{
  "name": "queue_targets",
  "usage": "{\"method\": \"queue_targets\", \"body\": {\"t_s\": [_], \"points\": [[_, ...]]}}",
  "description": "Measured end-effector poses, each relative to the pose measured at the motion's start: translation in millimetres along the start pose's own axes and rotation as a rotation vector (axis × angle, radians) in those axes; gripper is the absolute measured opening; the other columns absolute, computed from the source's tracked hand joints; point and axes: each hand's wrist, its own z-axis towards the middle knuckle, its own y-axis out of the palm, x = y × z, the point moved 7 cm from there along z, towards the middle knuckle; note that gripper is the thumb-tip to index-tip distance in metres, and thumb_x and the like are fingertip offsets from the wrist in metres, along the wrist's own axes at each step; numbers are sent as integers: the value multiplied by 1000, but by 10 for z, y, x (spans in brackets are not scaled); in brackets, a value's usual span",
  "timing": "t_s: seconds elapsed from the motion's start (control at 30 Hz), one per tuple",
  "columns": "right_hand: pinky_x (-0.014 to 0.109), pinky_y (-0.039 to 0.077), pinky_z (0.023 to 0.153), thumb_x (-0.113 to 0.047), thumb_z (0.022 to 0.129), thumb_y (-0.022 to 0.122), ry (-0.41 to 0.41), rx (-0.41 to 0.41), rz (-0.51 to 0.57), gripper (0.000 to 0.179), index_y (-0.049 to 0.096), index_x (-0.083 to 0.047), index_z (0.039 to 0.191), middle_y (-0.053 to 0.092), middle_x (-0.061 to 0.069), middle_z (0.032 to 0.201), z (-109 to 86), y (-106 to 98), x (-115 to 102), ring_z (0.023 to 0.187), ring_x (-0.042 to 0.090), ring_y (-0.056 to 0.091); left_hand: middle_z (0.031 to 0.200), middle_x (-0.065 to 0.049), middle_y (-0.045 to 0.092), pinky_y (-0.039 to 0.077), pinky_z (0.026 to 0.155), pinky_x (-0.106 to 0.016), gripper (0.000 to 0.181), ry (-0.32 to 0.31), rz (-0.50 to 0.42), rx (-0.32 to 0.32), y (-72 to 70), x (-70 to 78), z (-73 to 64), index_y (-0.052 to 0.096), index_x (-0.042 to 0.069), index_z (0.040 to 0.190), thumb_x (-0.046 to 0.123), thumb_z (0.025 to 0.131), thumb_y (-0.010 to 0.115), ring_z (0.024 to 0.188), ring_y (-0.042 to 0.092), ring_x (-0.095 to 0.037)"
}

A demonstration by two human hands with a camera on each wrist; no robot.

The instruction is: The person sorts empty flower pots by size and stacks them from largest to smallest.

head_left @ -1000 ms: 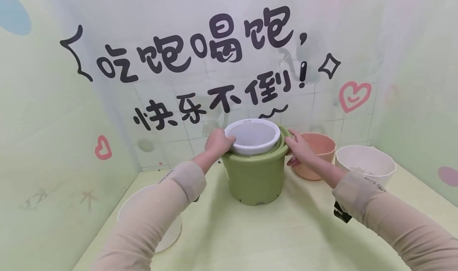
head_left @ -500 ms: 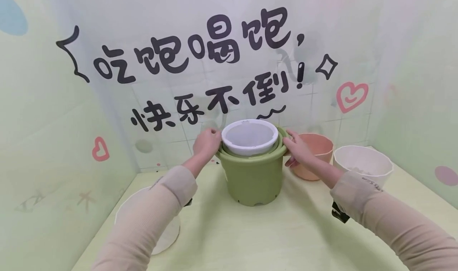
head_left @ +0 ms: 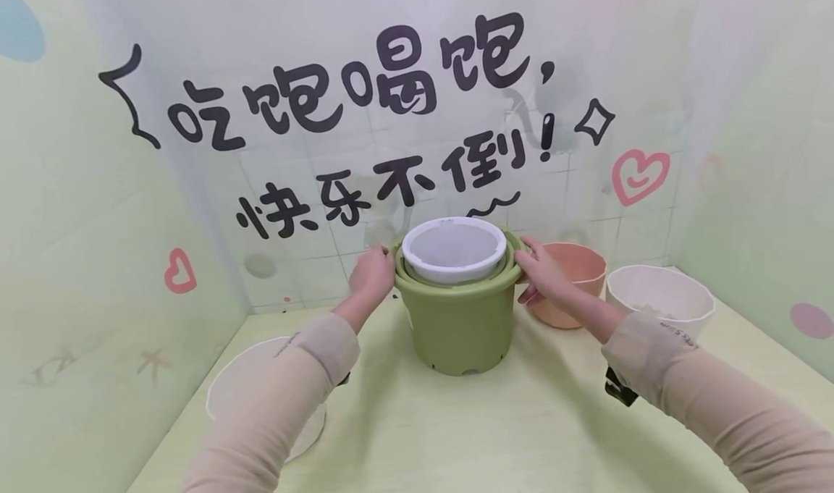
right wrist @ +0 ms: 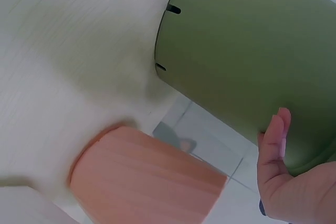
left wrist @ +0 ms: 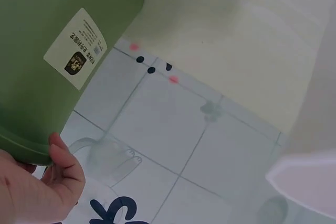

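A large green flowerpot [head_left: 462, 326] stands upright on the table, with a smaller white pot [head_left: 456, 270] nested inside it and another green rim showing between them. My left hand [head_left: 373, 276] holds the big pot's rim at the left; in the left wrist view its fingers [left wrist: 67, 169] curl at the rim, near a white label [left wrist: 76, 48] on the wall. On the opposite side, my right hand [head_left: 550, 276] grips the same rim, thumb on top. From the right wrist, two fingertips [right wrist: 281, 119] show against the pot's outer wall, under the rim.
Behind my right hand stands an orange pot [head_left: 580, 265], with a white faceted pot [head_left: 664, 297] beside it. Another white pot [head_left: 237, 370] sits at the left, partly covered by my left sleeve. A printed wall [head_left: 365, 138] closes off the table's back.
My left hand has left the white pot's rim and moved left onto the green flowerpot's rim. The right hand keeps its place; the view has shifted slightly.
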Motion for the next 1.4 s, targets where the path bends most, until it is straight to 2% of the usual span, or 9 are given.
{"method": "queue_targets", "body": {"t_s": [0.23,0.33,0.47,0.6,0.83,1.03,1.13,1.23,1.4], "points": [[39,54,62,-32,94,39,-42,-92,-92,68,5,-7,147,58,24,99,-111,-196,-98,59,16,61,108,-11,63,48,78,-41,35,-14,39,-14,65,30,-1,52,8,120,27,98,33,95,60,-28],[38,54,65,-32,95,41,-95,-88,-157,68,6,-3,146,56,31,108,-173,-448,-150,65,19,61,108,-12,63,48,77,-41,35,-10,60,-14,91,51,2,53,8,120,27,98,32,96,60,-29],[44,52,73,-34,95,42,-170,-33,-387,65,16,1,143,53,34,116,-234,-869,-129,84,33,63,113,-12,61,47,78,-42,36,-18,65,-15,88,34,1,52,8,121,26,98,32,99,59,-30],[56,44,82,-36,95,43,-181,19,-592,63,24,5,139,48,37,119,-311,-1321,66,106,48,50,113,-12,61,47,79,-42,35,-28,55,-14,76,8,-4,51,9,121,26,98,32,99,59,-30],[65,37,82,-22,93,47,-167,22,-746,53,33,14,129,39,46,118,-417,-1875,589,105,58,41,109,-11,62,48,77,-40,35,-28,64,-13,54,-20,7,51,9,121,27,98,32,97,60,-29],[57,45,73,-15,89,53,-130,-60,-745,52,34,15,127,46,45,110,-482,-1983,965,97,56,47,107,-12,63,48,75,-40,34,-18,65,-13,36,-2,22,51,8,120,27,98,33,95,60,-29],[43,48,59,-8,86,51,-90,-107,-694,52,31,13,129,53,36,94,-502,-1959,1093,71,38,56,108,-12,63,48,76,-40,35,-28,69,-11,27,-9,22,51,8,120,27,98,32,95,60,-30],[31,43,47,-1,83,47,-53,-129,-644,54,28,12,132,52,22,86,-520,-1935,1173,51,17,46,105,-12,63,48,76,-40,35,-29,66,-11,22,-16,23,51,8,120,27,98,32,94,60,-29],[31,44,43,1,81,42,-38,-130,-618,55,25,11,133,52,23,87,-528,-1914,1202,46,15,45,101,-11,63,48,76,-39,35,-27,62,-5,11,-17,25,51,8,120,27,98,32,92,60,-28]]}}
